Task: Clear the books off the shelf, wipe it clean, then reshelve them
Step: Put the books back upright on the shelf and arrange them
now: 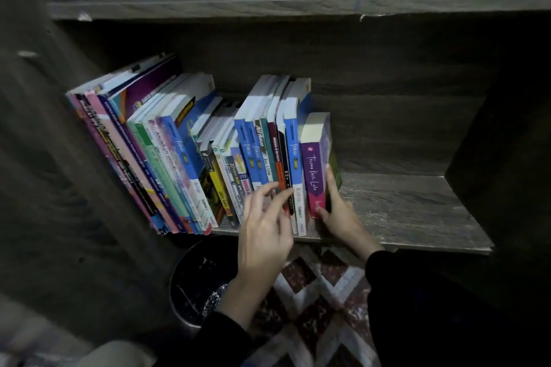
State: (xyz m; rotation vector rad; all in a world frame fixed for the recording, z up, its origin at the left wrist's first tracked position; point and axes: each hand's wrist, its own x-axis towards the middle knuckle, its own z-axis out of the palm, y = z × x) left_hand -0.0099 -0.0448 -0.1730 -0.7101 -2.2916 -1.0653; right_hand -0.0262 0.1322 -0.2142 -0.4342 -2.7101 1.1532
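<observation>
- At the right end of the row on the shelf, the right hand is gripping the purple book. Its fingers are lying along the outer cover, and the thumb is pressing the foot of the spine.
- The left hand is hovering before the neighbouring spines, slightly blurred. Its fingers are loose and spread, with the tips brushing a dark spine and holding nothing.
- The books are filling the left half of the shelf, most leaning left. The right half is showing bare board.
- Step, as I am reading it: the end book is being handled. I cannot tell whether it is coming out or going in.
- Doing it well means sliding the book straight along the board and upright, with the left hand bracing the neighbours so the row is not toppling into the gap. A grip higher up the cover is looking steadier.
- The purple book is standing upright, touching its blue-spined neighbour and pinched between thumb and fingers.
</observation>
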